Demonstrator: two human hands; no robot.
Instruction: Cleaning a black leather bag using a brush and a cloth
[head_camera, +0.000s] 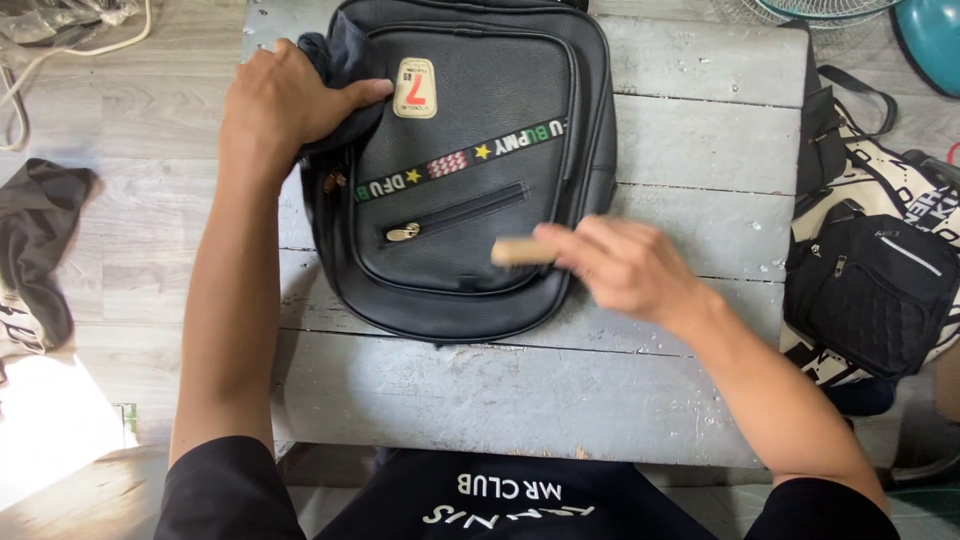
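Seen from above, a black leatherette backpack (465, 170) lies flat on a weathered grey wooden table (690, 130), its front face up and its top pointing away from the person. Its front carries a cream patch with a red numeral, a striped ribbon with letters and stars running diagonally, and a slanted zip pocket with a metal pull.

At the backpack's upper left corner, the left hand (285, 100) presses down, fingers clenched around a bunched dark cloth (340, 60) held against the bag's surface. Over the bag's lower right edge, the right hand (625, 265) grasps a small tan wooden-handled brush (522, 252) between its fingertips; the handle's end points left over the front panel, just below the zip pocket. The hand is slightly blurred, and I cannot tell whether bristles touch the leatherette.

To the right of the table, on the floor, sits a smaller black bag (870, 290) on top of a cream tote with dark lettering (900, 180). To the left, a dark garment (40, 240) lies crumpled on pale wooden floorboards. Both forearms are bare, and the person wears a black shirt.
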